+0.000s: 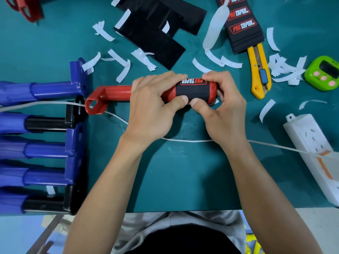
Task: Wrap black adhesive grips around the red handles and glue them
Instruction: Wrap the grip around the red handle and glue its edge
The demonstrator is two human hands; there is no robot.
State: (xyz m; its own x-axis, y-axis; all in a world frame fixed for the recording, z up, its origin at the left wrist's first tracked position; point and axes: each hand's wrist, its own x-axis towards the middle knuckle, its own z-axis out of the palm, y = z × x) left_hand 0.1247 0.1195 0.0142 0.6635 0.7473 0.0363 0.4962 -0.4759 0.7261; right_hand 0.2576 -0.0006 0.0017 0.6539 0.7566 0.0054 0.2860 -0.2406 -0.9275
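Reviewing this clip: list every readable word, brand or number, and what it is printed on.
"PRO TAPER": on the black grip wrapped round the red handle, upside down to the camera.
"PRO TAPER.": twice on the stack of black grips at top right; a third print above is cut off, reading only "TAPER."
The green timer has a dark display, nothing readable.

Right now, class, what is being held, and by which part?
Both hands hold one red handle. The left hand grips its middle beside the black grip; the right hand pinches the wrapped rounded end.
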